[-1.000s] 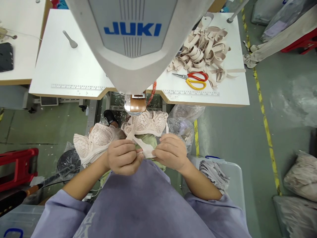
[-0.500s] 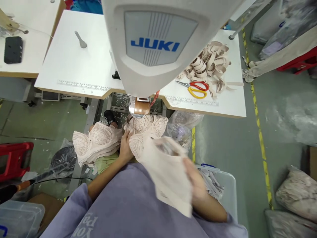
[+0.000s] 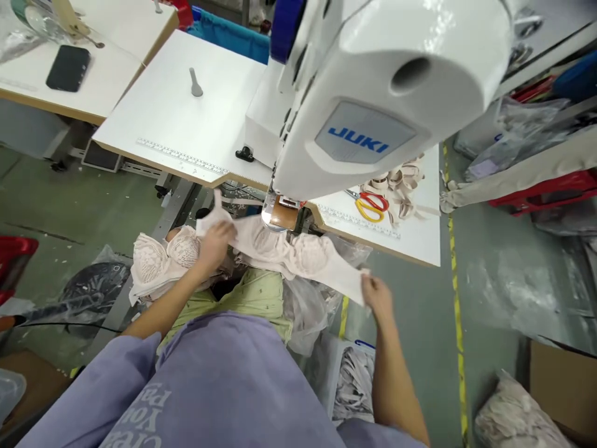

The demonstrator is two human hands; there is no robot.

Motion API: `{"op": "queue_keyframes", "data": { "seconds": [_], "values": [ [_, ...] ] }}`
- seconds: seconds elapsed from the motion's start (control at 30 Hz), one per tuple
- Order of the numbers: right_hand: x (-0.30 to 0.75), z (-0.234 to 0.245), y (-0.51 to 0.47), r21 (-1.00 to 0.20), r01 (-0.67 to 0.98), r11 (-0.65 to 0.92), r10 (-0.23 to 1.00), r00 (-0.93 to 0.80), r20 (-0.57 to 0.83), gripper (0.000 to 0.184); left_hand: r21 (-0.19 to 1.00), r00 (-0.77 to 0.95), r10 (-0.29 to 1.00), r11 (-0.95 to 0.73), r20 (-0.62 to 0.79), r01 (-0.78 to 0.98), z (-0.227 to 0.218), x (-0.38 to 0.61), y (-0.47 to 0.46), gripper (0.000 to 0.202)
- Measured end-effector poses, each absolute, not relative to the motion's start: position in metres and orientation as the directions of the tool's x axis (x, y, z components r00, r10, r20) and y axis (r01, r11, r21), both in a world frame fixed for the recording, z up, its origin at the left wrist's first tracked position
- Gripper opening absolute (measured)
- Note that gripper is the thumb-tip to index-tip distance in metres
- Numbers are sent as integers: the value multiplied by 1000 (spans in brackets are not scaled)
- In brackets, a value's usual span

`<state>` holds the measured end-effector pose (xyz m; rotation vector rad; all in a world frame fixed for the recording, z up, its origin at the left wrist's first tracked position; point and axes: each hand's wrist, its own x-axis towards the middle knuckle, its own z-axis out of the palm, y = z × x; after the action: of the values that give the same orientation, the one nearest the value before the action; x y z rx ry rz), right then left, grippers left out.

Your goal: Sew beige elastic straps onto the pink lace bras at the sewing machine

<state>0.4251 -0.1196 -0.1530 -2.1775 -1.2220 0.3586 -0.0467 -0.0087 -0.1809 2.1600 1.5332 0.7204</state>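
A pale pink lace bra (image 3: 312, 254) is stretched sideways just below the sewing machine (image 3: 373, 93). My right hand (image 3: 377, 297) is closed on the end of its right band. Over the bra's left band lies my left hand (image 3: 217, 244), fingers curled on the fabric. The machine's round metal and brown sewing end (image 3: 282, 214) sits right above the cups; whether it touches them I cannot tell. To the left of my left hand rests a stack of similar lace bras (image 3: 156, 261).
On the white table (image 3: 153, 106) lie red-and-yellow scissors (image 3: 370, 206) and a heap of beige strips (image 3: 403, 186). A phone (image 3: 68, 67) lies on the neighbouring table. Below my right arm stands a clear bin (image 3: 333, 373) of fabric pieces.
The bra has gone from hanging folded at my lap to spread out below the machine. My right hand moved up with its band end; my left moved up and left. The view has shifted.
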Motion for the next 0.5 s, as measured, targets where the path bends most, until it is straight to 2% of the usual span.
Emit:
{"op": "queue_keyframes", "data": {
  "seconds": [0.07, 0.13, 0.2, 0.27, 0.37, 0.43, 0.5],
  "values": [
    [402, -180, -110, -578, 726, -372, 886, 463, 11, 73, 583, 308, 945, -311, 108, 751, -190, -42, -32, 25],
    [370, -199, -97, -566, 766, -305, 931, 364, -10, 82, 563, 273, 961, -248, 41, 788, -190, -55, -54, 25],
    [332, -211, -80, -575, 800, -173, 976, 219, 11, 86, 509, 146, 989, -116, -19, 853, -180, -87, -71, 28],
    [294, -218, -61, -578, 816, -22, 996, 71, 62, 81, 403, -80, 995, 97, -60, 910, -164, -128, -82, 33],
    [248, -228, -41, -555, 827, 87, 995, -100, 8, 73, 208, -399, 911, 412, -103, 887, -142, -185, -91, 44],
    [233, -237, -38, -540, 838, 80, 986, -147, -82, 74, 123, -482, 859, 504, -171, 855, -135, -208, -95, 43],
    [230, -243, -42, -560, 826, 73, 980, -164, -114, 75, 89, -483, 841, 515, -241, 852, -131, -218, -102, 38]
  ]
}}
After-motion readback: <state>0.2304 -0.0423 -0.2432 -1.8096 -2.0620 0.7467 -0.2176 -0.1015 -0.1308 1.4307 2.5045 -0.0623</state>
